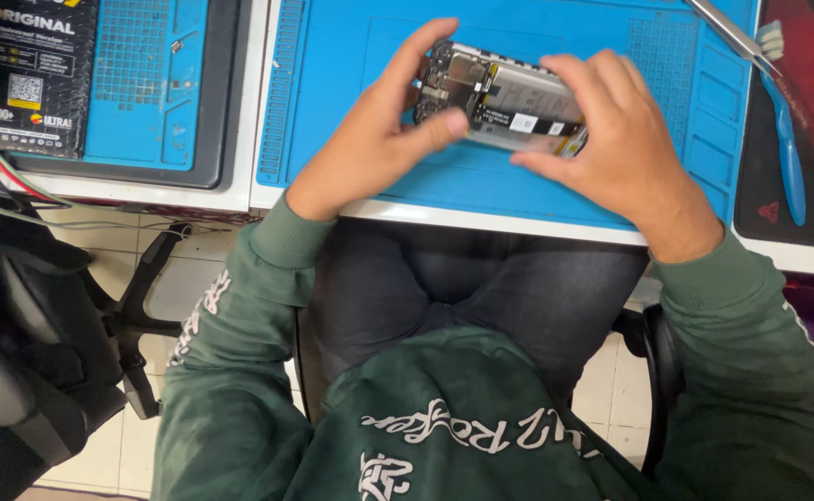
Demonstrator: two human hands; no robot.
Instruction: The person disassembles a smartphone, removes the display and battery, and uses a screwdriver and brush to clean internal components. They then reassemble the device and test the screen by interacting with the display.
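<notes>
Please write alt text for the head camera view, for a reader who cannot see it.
Both hands, left hand and right hand, hold an opened phone, its insides showing, above a blue work mat. A blue toothbrush lies to the right.

hands: 2 (374, 139) (625, 148) | opened phone: 1 (504, 97) | blue mats: 2 (518, 190) (147, 83) | toothbrush: 1 (785, 130) | tweezers: 1 (727, 32) | black box: 1 (31, 74)

White workbench (481, 221) across the upper part, edge running left to right; blue work mat (333, 56) covering its middle, a second blue mat (147, 83) toward the left corner; pale tiled floor (91, 455) below; black swivel chair base (138, 306) at left; even indoor light.
</notes>
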